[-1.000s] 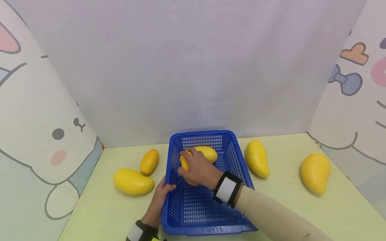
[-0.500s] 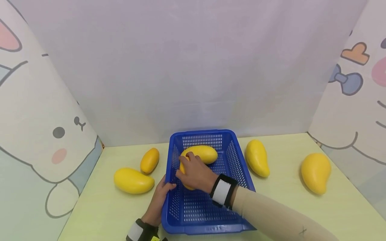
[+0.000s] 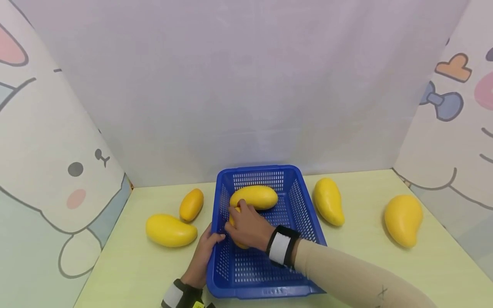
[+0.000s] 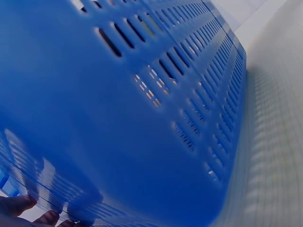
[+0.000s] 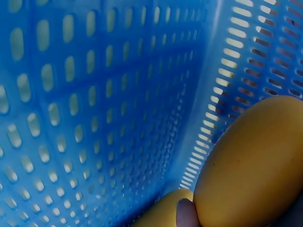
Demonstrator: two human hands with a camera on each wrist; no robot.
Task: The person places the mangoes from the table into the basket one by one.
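Note:
In the head view, a blue perforated plastic basket (image 3: 265, 292) stands at the middle of the table. My left hand (image 3: 201, 256) grips its left rim, thumb over the edge; the left wrist view shows the outer wall and a few fingertips (image 4: 46, 218). My right hand (image 3: 251, 226) reaches inside and holds a yellow-orange mango (image 5: 251, 163) near the left wall. Much of that mango is covered by the hand in the head view. Behind it lies a yellow mango (image 3: 256, 197), crosswise toward the basket's far end.
Left of the basket, a yellow mango (image 3: 171, 231) and a smaller orange one (image 3: 191, 205) lie on the pale yellow table (image 3: 123, 265). On the right are two more mangoes, one close to the basket (image 3: 328, 202) and one farther off (image 3: 403, 220). A pale sheet (image 3: 254, 94) hangs behind.
My right hand has drawn the held mango slightly toward me, away from the mango behind, which now shows more fully. The left hand stays on the rim.

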